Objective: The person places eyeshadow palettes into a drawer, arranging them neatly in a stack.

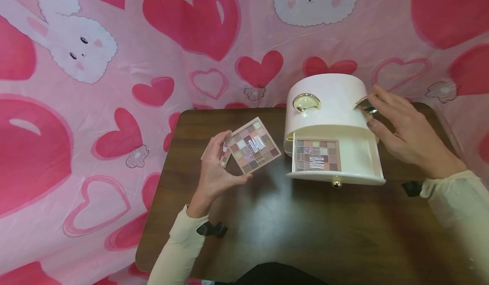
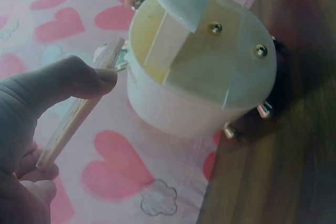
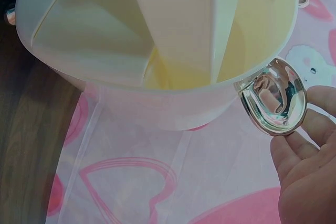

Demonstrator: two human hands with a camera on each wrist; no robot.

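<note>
My left hand (image 1: 215, 170) holds a square eyeshadow palette (image 1: 255, 146) by its edges, between thumb and fingers. In the left wrist view the palette (image 2: 79, 106) appears edge-on. My right hand (image 1: 412, 130) is at the side of a white makeup organizer (image 1: 328, 100), with thumb and fingers at its gold handle (image 3: 275, 98). The organizer's lower drawer (image 1: 359, 153) is pulled out. A similar palette (image 1: 317, 155) lies in the drawer's left part. Another palette (image 1: 224, 157) shows partly behind my left hand; the hand hides most of it.
The organizer stands at the back right of a dark wooden table (image 1: 259, 217). A second gold handle (image 1: 307, 102) is on its left, and a gold knob (image 1: 336, 183) is on the drawer front. A pink cloth with hearts (image 1: 191, 18) hangs behind the table.
</note>
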